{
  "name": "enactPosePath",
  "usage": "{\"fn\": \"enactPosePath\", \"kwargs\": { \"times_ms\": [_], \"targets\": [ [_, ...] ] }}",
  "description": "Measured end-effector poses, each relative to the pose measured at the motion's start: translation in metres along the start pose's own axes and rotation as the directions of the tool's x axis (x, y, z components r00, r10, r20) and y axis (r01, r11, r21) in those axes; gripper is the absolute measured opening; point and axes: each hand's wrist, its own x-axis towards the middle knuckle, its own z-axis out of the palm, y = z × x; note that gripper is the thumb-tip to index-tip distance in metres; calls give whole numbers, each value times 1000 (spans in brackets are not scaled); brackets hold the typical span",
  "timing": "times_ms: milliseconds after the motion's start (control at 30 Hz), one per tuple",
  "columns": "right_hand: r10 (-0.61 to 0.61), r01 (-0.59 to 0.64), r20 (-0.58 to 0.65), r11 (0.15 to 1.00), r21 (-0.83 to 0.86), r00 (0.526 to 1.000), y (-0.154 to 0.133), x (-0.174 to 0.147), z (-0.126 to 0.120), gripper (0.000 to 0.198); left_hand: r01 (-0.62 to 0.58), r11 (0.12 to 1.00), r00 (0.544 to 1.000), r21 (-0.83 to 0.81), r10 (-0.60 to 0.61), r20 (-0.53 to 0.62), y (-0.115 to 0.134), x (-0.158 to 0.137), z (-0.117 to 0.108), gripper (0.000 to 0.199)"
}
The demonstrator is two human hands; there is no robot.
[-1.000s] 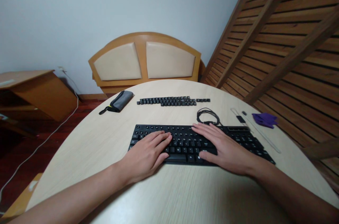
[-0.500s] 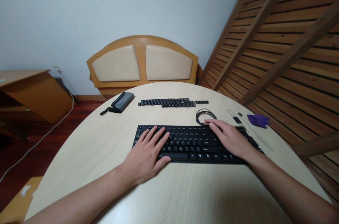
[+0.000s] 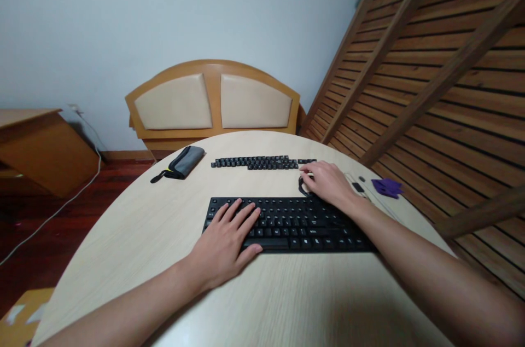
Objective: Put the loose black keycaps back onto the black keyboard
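A black computer keyboard (image 3: 283,226) lies on the round table in front of me. My left hand (image 3: 227,235) rests on its left part, palm down with the fingers spread and the thumb along the front edge. Beyond the keyboard's top edge, my right hand (image 3: 326,183) reaches over the coiled black cable (image 3: 301,187) with bent fingers. Its thumb and index tips are slightly apart, close to the right end of the loose black keycaps (image 3: 262,162), and nothing shows between them. Those keycaps lie in rows behind the keyboard. My right forearm hides the keyboard's right end.
A grey and black zip pouch (image 3: 186,162) lies at the table's back left. To the right are a purple cloth-like item (image 3: 388,188), a small black piece (image 3: 358,187) and thin pale rods, partly covered by my arm. Slatted wood (image 3: 430,90) leans at the right.
My right hand has lifted off the keyboard and moved away from me toward the keycaps. My left hand stays in place on the keyboard. The view has shifted slightly.
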Motion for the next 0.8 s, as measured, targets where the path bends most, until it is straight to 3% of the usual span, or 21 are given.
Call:
{"fn": "enactPosePath", "kwargs": {
  "times_ms": [200,467,700,800],
  "targets": [
    [115,-110,90,992,-60,989,10,40,11,33,-7,1000,999,-6,7,-50,1,-1,2,67],
    [156,-150,160,987,-49,975,8,46,20,30,-15,1000,997,4,15,-82,0,-2,3,67],
    [150,-153,80,987,37,985,26,20,-8,34,-21,1000,998,15,22,-60,-1,-2,3,68],
    [-1,-14,49,950,312,999,44,-12,-25,31,-20,1000,998,19,21,-57,-1,-2,5,68]
  ]
}}
